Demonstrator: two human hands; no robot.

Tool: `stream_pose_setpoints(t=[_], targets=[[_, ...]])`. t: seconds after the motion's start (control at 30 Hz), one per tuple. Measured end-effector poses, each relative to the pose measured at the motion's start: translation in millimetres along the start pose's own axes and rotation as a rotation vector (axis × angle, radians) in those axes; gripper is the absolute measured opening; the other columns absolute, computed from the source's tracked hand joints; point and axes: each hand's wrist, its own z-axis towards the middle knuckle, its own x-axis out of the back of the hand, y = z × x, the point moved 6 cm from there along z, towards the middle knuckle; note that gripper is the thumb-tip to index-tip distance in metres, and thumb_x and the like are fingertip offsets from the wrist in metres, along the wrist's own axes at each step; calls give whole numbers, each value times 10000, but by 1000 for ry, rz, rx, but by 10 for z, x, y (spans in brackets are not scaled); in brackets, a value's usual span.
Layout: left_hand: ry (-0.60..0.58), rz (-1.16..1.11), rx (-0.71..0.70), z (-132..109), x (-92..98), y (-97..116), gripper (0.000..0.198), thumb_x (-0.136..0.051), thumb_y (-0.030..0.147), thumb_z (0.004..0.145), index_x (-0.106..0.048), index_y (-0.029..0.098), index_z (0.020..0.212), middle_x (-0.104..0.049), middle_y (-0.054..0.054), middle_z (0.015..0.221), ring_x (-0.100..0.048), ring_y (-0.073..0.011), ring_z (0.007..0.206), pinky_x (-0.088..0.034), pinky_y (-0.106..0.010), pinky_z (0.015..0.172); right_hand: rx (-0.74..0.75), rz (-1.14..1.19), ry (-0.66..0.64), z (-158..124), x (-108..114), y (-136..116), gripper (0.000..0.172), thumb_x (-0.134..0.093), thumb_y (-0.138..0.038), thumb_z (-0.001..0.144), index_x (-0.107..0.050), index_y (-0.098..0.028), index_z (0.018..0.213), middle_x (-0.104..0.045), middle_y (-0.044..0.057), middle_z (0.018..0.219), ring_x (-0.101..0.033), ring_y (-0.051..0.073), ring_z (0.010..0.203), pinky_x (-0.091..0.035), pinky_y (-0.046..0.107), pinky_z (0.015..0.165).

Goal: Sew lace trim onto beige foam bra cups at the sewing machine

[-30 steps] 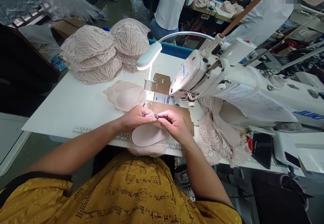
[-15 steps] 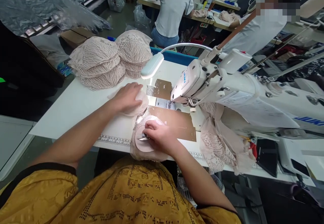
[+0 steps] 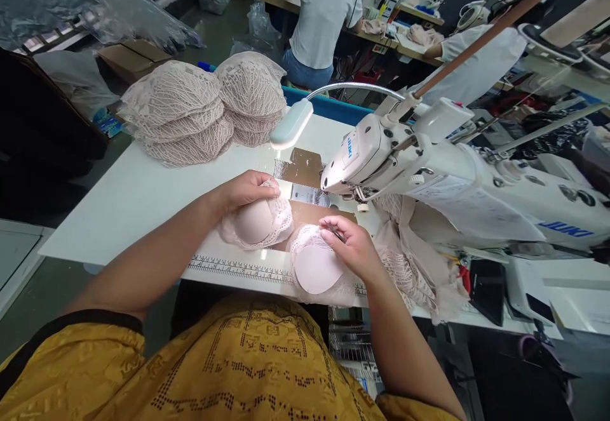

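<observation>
My left hand (image 3: pixel 252 191) pinches the upper lace edge of a pale pink bra cup (image 3: pixel 253 223), whose hollow inside faces up on the sewing table. To its right a second bra cup (image 3: pixel 317 270) lies at the table's front edge, its smooth lining showing inside a lace border. My right hand (image 3: pixel 350 243) is closed around small metal thread snips (image 3: pixel 335 230), largely hidden by the fingers, and its fingertips are at that cup's upper lace edge. Just beyond both cups is the needle area of the sewing machine (image 3: pixel 365 154).
Stacked lace cups (image 3: pixel 176 113) stand at the back left of the white table (image 3: pixel 109 199). A lamp (image 3: pixel 291 124) hangs over the work area. More lace fabric (image 3: pixel 405 262) lies right of my right hand. Co-workers sit beyond the table, one in a white shirt (image 3: pixel 326 14).
My right hand has moved right with the second cup, which now lies more open to view. My left hand has shifted slightly down, and its cup is now turned hollow side up.
</observation>
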Motion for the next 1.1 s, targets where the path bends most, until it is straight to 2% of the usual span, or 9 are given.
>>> stream_pose_setpoints(t=[0.13,0.2,0.27,0.37,0.43,0.53,0.7,0.97,1.1], targets=[[-40,-24,-22,-9,-116,-6,265,-757,356,729,-640,130,805,-643,-20,720,-600,-135,638,-486,-257,611,-35,206,-51,280,-331,-148,506,-726,-406,759,-617,-212,1214,-664,99,1208,-624,245,1096,-503,388,927],[-122,13,-43,-25,-148,-8,289,-745,386,753,-654,130,854,-670,-41,786,-626,-156,702,-504,-272,653,19,247,-51,406,-440,-226,386,-710,-389,764,-666,-192,1094,-698,71,1076,-644,225,977,-516,357,863],[-273,84,-48,-52,-160,-10,323,-752,382,755,-671,135,947,-692,-64,891,-645,-178,794,-513,-283,709,52,239,-31,473,-477,-252,216,-646,-388,811,-674,-180,864,-674,28,838,-615,188,795,-506,315,737],[-475,177,-19,-100,-92,-18,412,-784,324,720,-669,149,1075,-696,-81,1015,-648,-206,909,-512,-293,777,15,224,-16,463,-442,-185,253,-605,-399,839,-578,-188,703,-530,-15,648,-501,140,637,-436,262,583],[-449,237,-27,-91,15,-4,388,-776,308,720,-677,146,1059,-695,-71,987,-643,-197,894,-502,-279,765,-13,235,-115,421,-459,-130,259,-617,-404,832,-554,-191,698,-490,-22,646,-463,126,613,-406,245,542],[-323,324,-86,-68,101,40,279,-742,305,741,-686,139,958,-669,-33,875,-611,-156,801,-467,-239,701,-9,255,-257,378,-516,-97,265,-645,-411,813,-552,-193,695,-503,-15,690,-460,122,620,-412,250,548],[-319,324,-165,-96,-72,88,249,-725,323,745,-665,142,905,-628,-9,839,-567,-135,767,-433,-217,666,-25,348,-77,448,-472,-98,268,-704,-423,768,-597,-201,874,-566,-13,788,-476,115,632,-442,262,602],[-197,373,-243,-64,-163,119,229,-717,324,733,-610,147,830,-567,16,783,-515,-116,723,-391,-201,619,81,334,27,444,-431,-163,232,-641,-412,834,-605,-198,752,-584,2,705,-547,160,700,-452,278,629],[-224,355,-208,-43,-208,88,244,-713,319,744,-653,141,899,-609,-4,837,-545,-130,774,-416,-217,669,136,327,30,434,-426,-206,202,-617,-365,861,-625,-191,760,-628,9,764,-570,160,738,-462,289,697]])
